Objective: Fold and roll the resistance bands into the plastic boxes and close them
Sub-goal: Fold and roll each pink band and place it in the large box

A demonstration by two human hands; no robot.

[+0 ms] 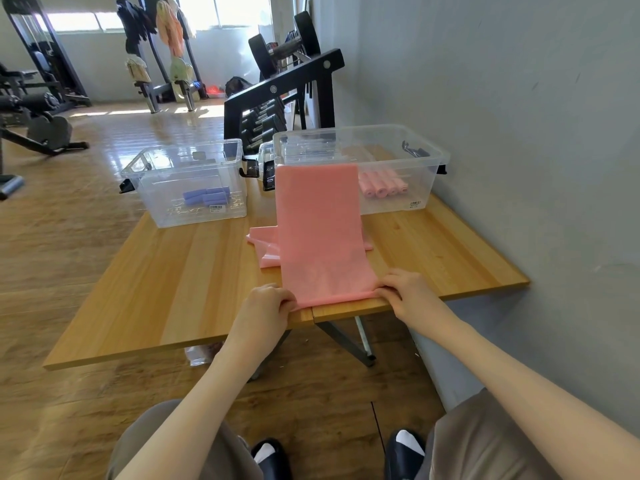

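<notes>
Gym room, wooden bench (194,271) against a grey wall at centre frame; band work in hand.
A pink resistance band (320,233) runs from the rim of the right clear plastic box (398,199) down across the bench to its near edge, with a further fold of it lying flat on the bench to its left. The left hand (263,306) pinches the band's near left corner; the right hand (405,292) pinches the near right corner, both at the bench edge, fingers curled on the material. Rolled pink bands (382,187) lie inside the right box. The left clear plastic box (156,188), at left of centre, holds rolled blue bands (207,196). Both boxes stand open. A dumbbell rack (277,98) stands behind the bench at upper centre.
</notes>
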